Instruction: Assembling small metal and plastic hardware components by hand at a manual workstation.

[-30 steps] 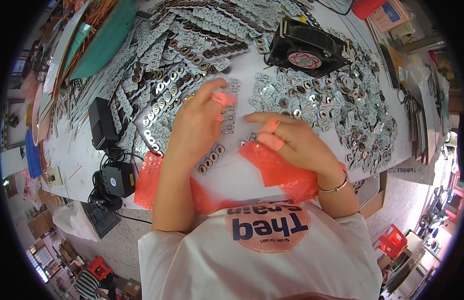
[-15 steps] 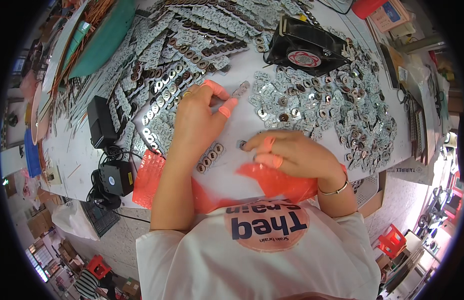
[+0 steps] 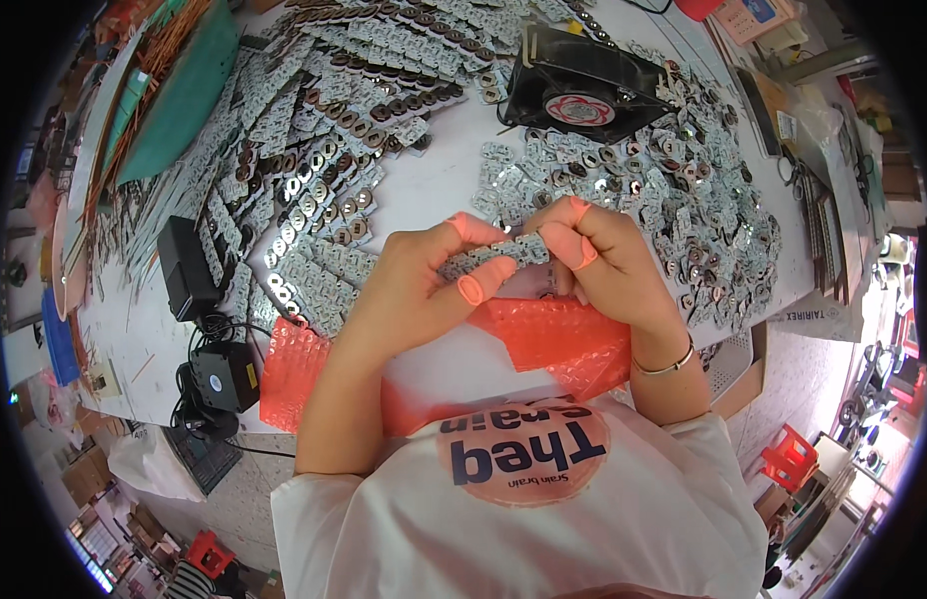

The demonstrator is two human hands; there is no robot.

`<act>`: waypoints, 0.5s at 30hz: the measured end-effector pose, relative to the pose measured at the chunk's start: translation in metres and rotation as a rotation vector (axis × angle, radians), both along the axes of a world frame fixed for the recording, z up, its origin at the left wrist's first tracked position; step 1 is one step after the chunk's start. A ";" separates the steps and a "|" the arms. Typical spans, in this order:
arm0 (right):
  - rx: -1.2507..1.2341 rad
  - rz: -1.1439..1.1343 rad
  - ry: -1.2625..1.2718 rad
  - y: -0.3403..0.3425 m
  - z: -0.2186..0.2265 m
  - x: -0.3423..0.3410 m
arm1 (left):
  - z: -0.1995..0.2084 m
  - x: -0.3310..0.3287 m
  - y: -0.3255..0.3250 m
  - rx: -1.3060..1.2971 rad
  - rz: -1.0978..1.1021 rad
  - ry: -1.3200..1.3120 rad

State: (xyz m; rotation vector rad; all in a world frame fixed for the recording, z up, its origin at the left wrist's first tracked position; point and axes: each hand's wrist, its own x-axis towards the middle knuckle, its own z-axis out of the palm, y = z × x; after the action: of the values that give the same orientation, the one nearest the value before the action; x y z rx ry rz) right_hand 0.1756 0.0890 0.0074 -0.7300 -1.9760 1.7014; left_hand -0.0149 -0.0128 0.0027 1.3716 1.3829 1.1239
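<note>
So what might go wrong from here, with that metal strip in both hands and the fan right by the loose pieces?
The strip is pinched between the left hand and right hand, so it might slip or bend if the fingers press unevenly.

The fan stands against the loose pieces; a knock could scatter some.

The black box sits near the table's edge, its cord running toward the left arm, which could perhaps snag it.

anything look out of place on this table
The small metal pieces at right lie jumbled, less orderly than the strips at left; red bubble wrap at the near edge looks rumpled. Nothing seems plainly broken.
</note>
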 end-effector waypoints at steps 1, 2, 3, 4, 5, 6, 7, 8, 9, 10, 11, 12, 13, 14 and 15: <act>-0.001 0.001 -0.001 0.001 -0.001 0.001 | 0.000 0.000 0.000 -0.001 0.001 -0.001; 0.000 -0.046 0.020 0.002 -0.002 0.002 | 0.001 -0.001 0.000 -0.028 0.021 -0.011; 0.001 -0.093 0.041 0.003 -0.003 0.003 | 0.002 -0.002 0.000 -0.054 0.041 -0.022; 0.000 -0.090 0.041 0.003 -0.004 0.003 | 0.003 -0.002 0.000 -0.080 0.063 -0.031; 0.082 -0.052 0.039 0.004 -0.004 0.003 | 0.002 -0.002 0.000 -0.081 0.066 -0.031; 0.165 -0.014 0.037 0.004 -0.004 0.003 | 0.000 -0.002 0.000 -0.056 0.049 -0.047; 0.162 -0.014 0.036 0.004 -0.006 0.002 | -0.002 -0.001 0.000 -0.034 0.029 -0.063; 0.247 0.005 0.080 0.005 -0.008 -0.001 | 0.000 -0.002 0.000 -0.037 0.028 -0.064; 0.332 0.024 0.123 0.005 -0.009 -0.002 | 0.003 -0.004 0.000 -0.086 0.006 -0.037; 0.331 0.024 0.121 0.006 -0.009 -0.002 | 0.005 -0.005 -0.001 -0.133 -0.016 -0.011; 0.344 0.031 0.137 0.007 -0.008 -0.002 | 0.005 -0.006 -0.001 -0.134 -0.016 -0.013; 0.358 0.039 0.152 0.008 -0.007 -0.002 | 0.004 -0.007 -0.002 -0.135 -0.017 -0.004; 0.357 0.041 0.151 0.008 -0.004 -0.001 | 0.003 -0.008 -0.002 -0.137 -0.016 0.006; 0.342 0.062 0.081 0.008 0.001 0.000 | 0.004 -0.008 -0.002 -0.138 -0.013 0.004; 0.328 0.083 0.011 0.008 0.003 0.000 | 0.006 -0.008 -0.001 -0.131 -0.019 0.020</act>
State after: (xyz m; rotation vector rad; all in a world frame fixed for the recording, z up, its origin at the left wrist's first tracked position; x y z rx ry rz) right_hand 0.1754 0.0966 0.0101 -0.5262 -2.2309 1.3704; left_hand -0.0232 -0.0140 0.0088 1.3026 1.4298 0.9919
